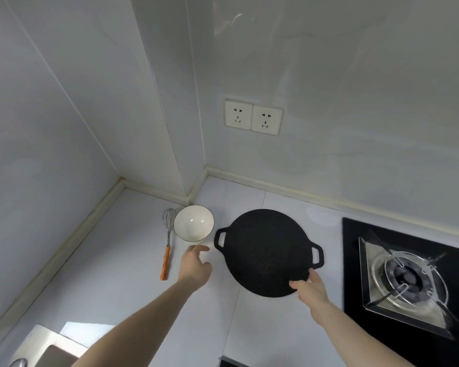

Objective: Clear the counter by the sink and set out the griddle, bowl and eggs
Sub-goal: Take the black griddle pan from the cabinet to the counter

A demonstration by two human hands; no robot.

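A round black griddle (pixel 265 250) with two loop handles lies flat on the white counter (pixel 133 287). My right hand (pixel 309 287) touches its near right edge, fingers over the rim. A white bowl (pixel 193 222) with a dark rim stands upright to the griddle's left. My left hand (pixel 195 266) hovers just in front of the bowl, fingers relaxed and holding nothing. No eggs are in view.
A wire whisk with an orange handle (pixel 167 247) lies left of the bowl. A black gas hob with a burner (pixel 408 276) sits at the right. The steel sink's corner (pixel 43 345) shows at bottom left. Two wall sockets (pixel 252 117) are on the back wall.
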